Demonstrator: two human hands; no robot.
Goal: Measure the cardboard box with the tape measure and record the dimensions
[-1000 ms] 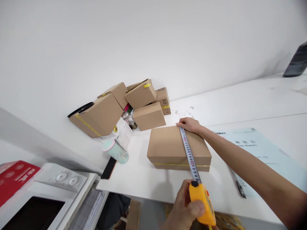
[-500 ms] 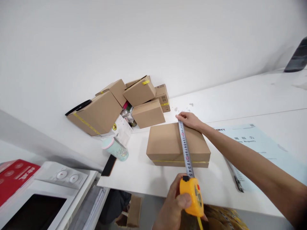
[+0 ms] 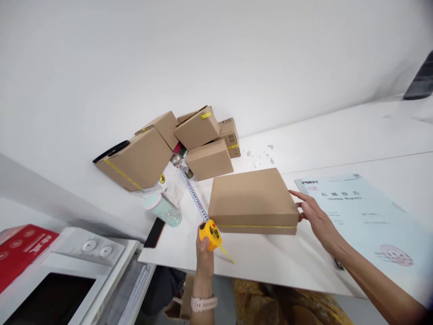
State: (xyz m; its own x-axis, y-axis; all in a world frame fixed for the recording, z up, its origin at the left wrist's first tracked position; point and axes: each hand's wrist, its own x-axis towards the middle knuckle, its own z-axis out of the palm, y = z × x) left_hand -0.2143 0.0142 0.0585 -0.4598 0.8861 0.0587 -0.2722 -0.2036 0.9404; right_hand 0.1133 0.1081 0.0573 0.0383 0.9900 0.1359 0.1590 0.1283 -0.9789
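Observation:
My left hand (image 3: 204, 253) is closed around a yellow tape measure (image 3: 210, 234) at the left front corner of a brown cardboard box (image 3: 250, 194). The tape's printed blade (image 3: 194, 195) is drawn out, slanting away to the upper left beside the box. A yellow strap hangs from the case. My right hand (image 3: 313, 214) is at the box's right side, fingers apart, fingertips against its edge. The box lies flat on the white table, a yellow line running along its front side.
Several cardboard boxes (image 3: 206, 160) are piled against the wall. Left of the tape lie a mint-green cup (image 3: 165, 210) and a dark flat object (image 3: 154, 233). Pale blue papers (image 3: 365, 216) cover the table's right part. A white microwave (image 3: 50, 289) stands at lower left.
My right hand has let go of the tape's end and moved to the box's right side. My left hand has carried the tape measure left, off the box's top.

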